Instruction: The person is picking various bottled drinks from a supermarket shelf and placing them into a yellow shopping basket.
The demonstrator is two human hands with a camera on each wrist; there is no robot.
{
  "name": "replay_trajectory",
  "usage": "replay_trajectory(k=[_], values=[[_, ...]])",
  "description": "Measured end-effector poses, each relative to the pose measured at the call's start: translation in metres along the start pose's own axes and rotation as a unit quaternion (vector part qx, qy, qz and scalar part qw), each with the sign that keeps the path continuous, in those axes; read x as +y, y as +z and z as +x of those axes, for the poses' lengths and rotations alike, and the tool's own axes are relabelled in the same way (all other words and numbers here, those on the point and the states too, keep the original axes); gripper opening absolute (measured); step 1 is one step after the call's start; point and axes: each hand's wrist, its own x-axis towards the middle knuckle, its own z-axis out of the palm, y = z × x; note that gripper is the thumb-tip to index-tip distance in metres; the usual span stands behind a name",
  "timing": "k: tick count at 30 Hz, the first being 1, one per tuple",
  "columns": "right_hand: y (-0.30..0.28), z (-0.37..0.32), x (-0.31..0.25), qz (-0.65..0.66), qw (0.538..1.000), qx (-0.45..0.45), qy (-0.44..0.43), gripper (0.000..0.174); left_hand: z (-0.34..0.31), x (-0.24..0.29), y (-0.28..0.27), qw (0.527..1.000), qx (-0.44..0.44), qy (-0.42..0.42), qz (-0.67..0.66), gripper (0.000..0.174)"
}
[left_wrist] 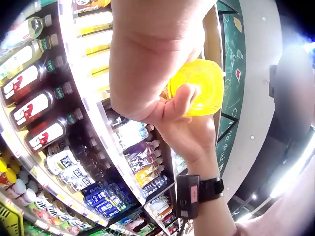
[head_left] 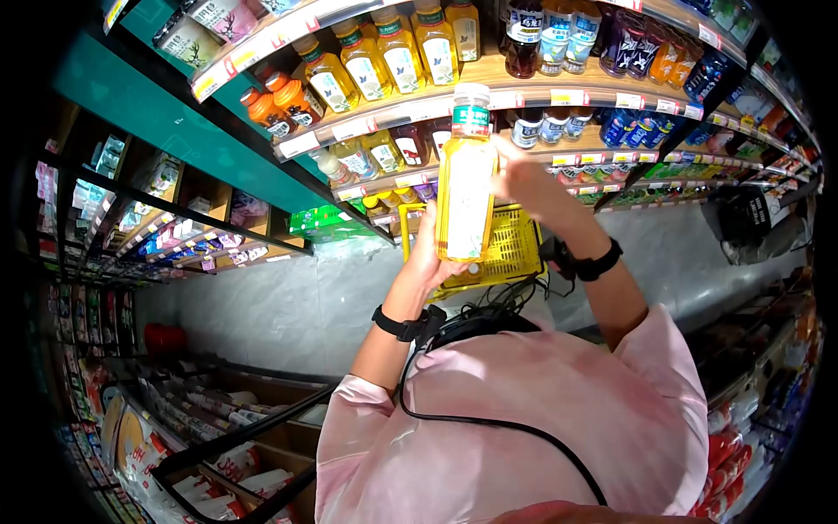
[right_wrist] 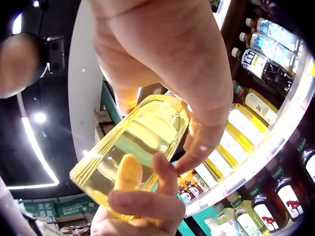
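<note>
A bottle of yellow drink (head_left: 465,196) with a white cap, a green neck band and a glare-washed pale label stands nearly upright before the chest. My left hand (head_left: 428,255) grips it low down; in the right wrist view, the left fingers (right_wrist: 147,204) curl around its base. The bottle's yellow bottom (left_wrist: 209,86) faces the left wrist camera. Blurred by motion in the head view, my right hand (head_left: 543,188) is at the bottle's upper right side. In its own wrist view, the right hand (right_wrist: 170,59) has thumb and loosely bent fingers on either side of the bottle.
Shelves in front carry similar yellow bottles (head_left: 401,61), dark drinks (head_left: 524,39) and orange-capped bottles (head_left: 292,100). Below my hands is a yellow basket (head_left: 515,249), with black cables (head_left: 497,301) near it. A black bag (head_left: 742,218) lies at the right. Packed racks (head_left: 227,437) stand behind.
</note>
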Motion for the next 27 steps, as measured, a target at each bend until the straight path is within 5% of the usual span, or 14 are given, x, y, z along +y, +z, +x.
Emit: replay_trajectory(k=[2,6,7,11,18,24,27], values=[[0.01,-0.006,-0.021,0.344,0.926,0.03,0.153,0.052,0.005,0.002,0.007,0.999,0.037,-0.002,-0.013,0.083],[0.007,-0.007,-0.003,0.367,0.893,0.055,0.254,0.056,0.007,0.005,0.022,0.994,0.086,-0.016,0.063,0.075],[0.013,-0.005,0.006,0.425,0.873,0.11,0.212,0.057,0.008,0.001,0.005,0.985,0.088,-0.016,0.148,0.075],[-0.018,0.025,0.037,0.234,0.936,0.175,0.194,0.052,-0.021,-0.031,-0.085,0.901,0.194,0.023,0.389,0.054],[-0.067,0.113,0.089,-0.021,0.957,0.204,0.207,0.061,-0.136,-0.134,-0.248,0.87,0.367,-0.144,0.295,0.032],[-0.068,0.155,0.097,-0.068,0.946,0.199,0.246,0.065,-0.206,-0.201,-0.264,0.793,0.434,-0.252,0.345,0.037],[-0.067,0.162,0.099,-0.058,0.949,0.211,0.226,0.068,-0.22,-0.214,-0.261,0.805,0.408,-0.253,0.347,0.037]])
